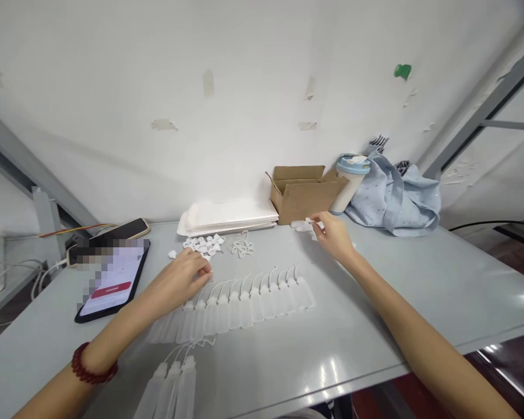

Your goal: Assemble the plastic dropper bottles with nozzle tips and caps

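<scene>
My left hand [187, 274] is closed, fingertips together over the left end of a row of slim translucent plastic bottles [233, 311]. Most of these lie side by side with thin white strings curving from their necks. Whatever is in the left fingers, if anything, is hidden. Beyond that hand lie a heap of small white caps [203, 244] and a pile of short white strings [243, 245]. By the cardboard box, my right hand [334, 237] pinches at some small translucent pieces [300, 226]; what it grips is too small to name. Several more stringed bottles [174, 387] lie at the front.
An open cardboard box [308, 201] stands by the wall, beside a stack of white trays [229, 216]. A cup with a blue lid [351, 180] and a light blue cloth bag [393, 195] sit right of it. Two phones [117, 279] lie at the left.
</scene>
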The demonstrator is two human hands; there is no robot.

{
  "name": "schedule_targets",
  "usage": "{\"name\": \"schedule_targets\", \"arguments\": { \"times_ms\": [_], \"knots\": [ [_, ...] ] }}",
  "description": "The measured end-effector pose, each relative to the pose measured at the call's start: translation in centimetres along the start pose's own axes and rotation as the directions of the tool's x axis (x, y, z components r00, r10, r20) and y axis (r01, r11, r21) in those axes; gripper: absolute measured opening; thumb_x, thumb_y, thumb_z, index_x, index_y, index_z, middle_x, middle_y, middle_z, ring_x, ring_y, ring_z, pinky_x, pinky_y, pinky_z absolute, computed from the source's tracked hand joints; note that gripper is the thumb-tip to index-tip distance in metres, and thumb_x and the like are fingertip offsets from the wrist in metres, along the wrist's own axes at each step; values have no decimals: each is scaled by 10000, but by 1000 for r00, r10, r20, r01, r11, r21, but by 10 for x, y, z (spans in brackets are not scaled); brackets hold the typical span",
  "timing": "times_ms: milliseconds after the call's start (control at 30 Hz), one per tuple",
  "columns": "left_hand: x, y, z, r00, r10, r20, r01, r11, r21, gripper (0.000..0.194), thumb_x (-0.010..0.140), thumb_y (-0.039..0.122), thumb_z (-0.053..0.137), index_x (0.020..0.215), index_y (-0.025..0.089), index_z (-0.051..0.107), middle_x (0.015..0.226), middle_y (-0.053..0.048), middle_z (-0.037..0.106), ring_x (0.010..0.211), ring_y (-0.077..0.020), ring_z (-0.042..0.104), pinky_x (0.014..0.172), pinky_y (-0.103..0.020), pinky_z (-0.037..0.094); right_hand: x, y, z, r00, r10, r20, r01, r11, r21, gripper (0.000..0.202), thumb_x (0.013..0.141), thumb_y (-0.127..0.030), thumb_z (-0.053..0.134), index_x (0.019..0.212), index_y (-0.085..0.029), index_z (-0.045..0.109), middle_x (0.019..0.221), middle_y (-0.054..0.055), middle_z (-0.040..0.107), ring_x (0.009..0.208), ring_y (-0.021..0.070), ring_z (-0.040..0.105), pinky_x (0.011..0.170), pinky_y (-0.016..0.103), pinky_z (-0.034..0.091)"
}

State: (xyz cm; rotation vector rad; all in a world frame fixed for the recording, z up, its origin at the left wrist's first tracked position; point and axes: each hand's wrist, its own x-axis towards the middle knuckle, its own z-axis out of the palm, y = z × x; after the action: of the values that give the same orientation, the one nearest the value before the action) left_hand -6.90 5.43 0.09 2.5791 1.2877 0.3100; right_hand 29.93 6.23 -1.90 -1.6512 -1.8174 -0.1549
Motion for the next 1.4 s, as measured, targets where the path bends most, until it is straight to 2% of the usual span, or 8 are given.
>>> {"name": "schedule_targets", "arguments": {
  "times_ms": [200,400,700,900,1033,1133,1233,1400],
  "knots": [
    [-5,4,-2,981,24,-192,-27,1000,-16,257,871,372,448,750,196,591,763,-46,619,846,-239,508,707,-337,426,-3,8,13,989,-73,128,92,985,-149,343,828,-76,380,1093,-147,586,1188,149,602,1156,286,505,945,446,389],
    [-7,9,-3,936,70,-345,-68,998,19,243,894,324,425,772,182,580,767,-52,619,822,-225,494,700,-338,416,-5,17,17,992,55,117,-21,961,-276,370,866,-136,358,1182,-100,547,1228,227,534,1135,374,471,865,561,390],
    [-8,18,-2,931,103,-350,-97,995,34,207,907,272,431,821,177,593,780,-57,623,810,-221,484,688,-342,419,-4,18,17,989,60,137,-27,973,-229,377,833,-89,380,1155,-132,572,1103,189,587,1051,318,528,799,433,442],
    [-9,21,0,928,102,-359,-106,994,9,175,904,248,450,834,175,593,803,-59,630,840,-224,503,700,-340,431,-1,9,11,997,25,67,-18,995,-103,321,828,-97,406,1061,-124,626,1048,165,643,1007,296,580,835,421,450],
    [-9,29,1,928,83,-363,-110,992,-55,165,896,243,466,810,177,590,803,-50,636,837,-213,512,705,-332,442,-4,-11,7,1000,28,7,-28,1000,13,261,859,-218,473,1043,-132,637,1000,126,689,908,261,631,802,395,490],
    [-10,37,2,944,48,-327,-95,987,-128,167,890,246,478,786,186,594,798,-34,644,824,-200,530,701,-321,448,-17,-43,1,1000,-8,5,7,992,127,246,876,-307,505,1042,-184,638,988,70,706,808,213,649,716,348,528],
    [-11,45,6,946,-1,-324,-68,977,-203,161,877,255,501,767,193,600,768,-21,655,773,-185,557,674,-309,452,-37,-82,-8,985,-158,-65,171,900,401,192,877,-293,545,1019,-208,641,996,72,699,866,213,652,774,360,529],
    [-13,59,9,950,-70,-304,-37,942,-333,144,852,264,545,770,197,642,739,-15,665,728,-167,587,594,-263,450,-63,-121,-14,918,-388,-81,359,728,584,213,881,-192,555,1086,-205,613,963,91,687,888,199,656,763,332,550]
  ]
}}
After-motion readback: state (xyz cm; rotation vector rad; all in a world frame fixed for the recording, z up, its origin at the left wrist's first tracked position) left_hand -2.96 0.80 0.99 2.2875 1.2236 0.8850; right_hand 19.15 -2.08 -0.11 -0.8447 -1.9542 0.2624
